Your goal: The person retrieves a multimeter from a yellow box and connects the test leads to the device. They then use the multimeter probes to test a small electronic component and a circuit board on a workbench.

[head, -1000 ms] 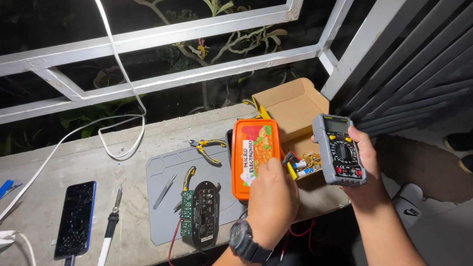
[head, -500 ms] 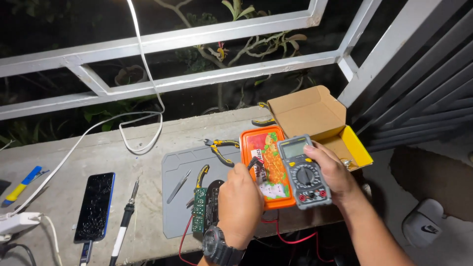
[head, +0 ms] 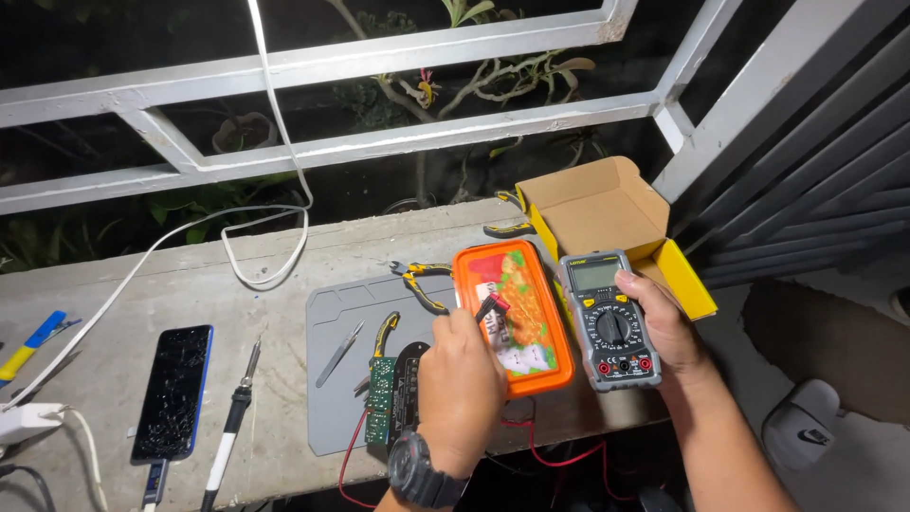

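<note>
Night-dark foliage is showing behind a white metal railing [head: 313,66], and below it a rough concrete ledge [head: 104,284] is serving as the work surface. Going from the left, a black smartphone with a cracked screen [head: 173,391] is lying flat beside a slim soldering iron with a white handle [head: 231,427]. A grey silicone work mat [head: 332,398] is carrying metal tweezers [head: 338,353], yellow-handled pliers [head: 423,282] and a green circuit board [head: 381,413].

Over the mat's right edge, the left hand [head: 462,393], wearing a black wristwatch [head: 420,475], is pinching a red-and-black probe plug [head: 491,306] between its fingertips, just above an orange rectangular plastic box with a colourful printed lid label [head: 513,318]. Red wires [head: 545,455] are trailing below the ledge.

Right of the box, the right hand [head: 662,322] is gripping a grey digital multimeter with a round black dial [head: 608,320], its display blank, held just above the ledge edge. Behind it, an opened brown cardboard carton with yellow outer sides [head: 607,213] is standing with its flaps raised.
</note>
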